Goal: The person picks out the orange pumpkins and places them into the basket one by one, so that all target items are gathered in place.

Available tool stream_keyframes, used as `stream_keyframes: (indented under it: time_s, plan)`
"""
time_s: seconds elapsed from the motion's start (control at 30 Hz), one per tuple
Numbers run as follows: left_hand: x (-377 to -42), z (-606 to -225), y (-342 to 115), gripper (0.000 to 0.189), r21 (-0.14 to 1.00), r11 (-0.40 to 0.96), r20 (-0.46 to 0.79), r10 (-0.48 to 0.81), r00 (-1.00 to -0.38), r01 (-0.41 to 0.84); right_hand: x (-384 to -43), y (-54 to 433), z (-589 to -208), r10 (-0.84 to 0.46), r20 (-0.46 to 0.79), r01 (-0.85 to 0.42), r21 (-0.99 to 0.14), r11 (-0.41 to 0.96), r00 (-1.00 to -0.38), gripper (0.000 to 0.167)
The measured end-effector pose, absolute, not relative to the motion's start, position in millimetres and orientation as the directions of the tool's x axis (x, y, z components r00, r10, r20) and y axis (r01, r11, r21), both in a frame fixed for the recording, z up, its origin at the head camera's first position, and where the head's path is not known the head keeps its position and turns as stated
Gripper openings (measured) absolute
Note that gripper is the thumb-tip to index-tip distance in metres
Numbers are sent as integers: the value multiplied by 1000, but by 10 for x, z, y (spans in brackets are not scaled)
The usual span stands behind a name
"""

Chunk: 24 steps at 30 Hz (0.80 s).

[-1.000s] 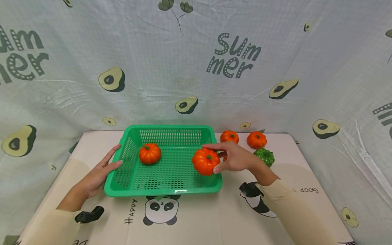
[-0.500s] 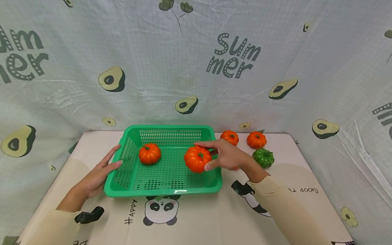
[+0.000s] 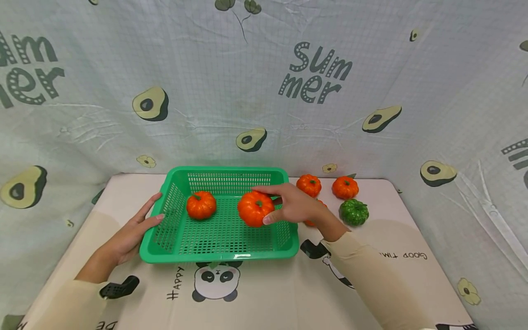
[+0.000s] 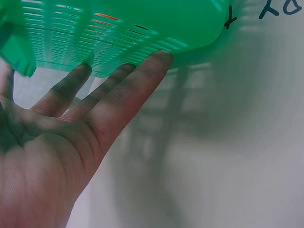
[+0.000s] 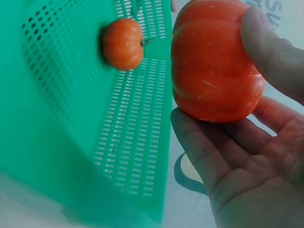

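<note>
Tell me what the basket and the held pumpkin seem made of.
Green basket: likely moulded plastic, slightly glossy; evenly slotted walls and a smooth rim suggest it.
Orange pumpkin in the right hand: glossy skin, perhaps plastic or coated foam; bright highlights and pale scuffs show, but its core is hidden.

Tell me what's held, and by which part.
The right hand grips a glossy, round, ribbed orange-red pumpkin by its sides, not its stem. The left hand touches the left end of a rectangular green perforated plastic basket.
</note>
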<state>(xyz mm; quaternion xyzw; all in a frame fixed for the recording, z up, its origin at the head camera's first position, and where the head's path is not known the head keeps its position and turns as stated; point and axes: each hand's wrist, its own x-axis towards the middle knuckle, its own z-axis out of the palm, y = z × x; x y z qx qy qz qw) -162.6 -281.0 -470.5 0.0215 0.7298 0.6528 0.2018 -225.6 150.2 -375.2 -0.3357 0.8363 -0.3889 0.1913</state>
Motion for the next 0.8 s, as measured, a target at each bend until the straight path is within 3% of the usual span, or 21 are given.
stream_keyframes:
  time_s: [0.37, 0.8]
  plan:
    - [-1612, -4698, -2813, 74, 960, 144, -275, 287, -918, -242, -2323, 1317, -3806, -728, 1, -464, -771, 436, -686, 76]
    - [-1614, -4701, -2810, 74, 960, 139, -273, 290, -917, -242, -2422, 1108, -3840, -686, -13, -468, -722, 510, -728, 77]
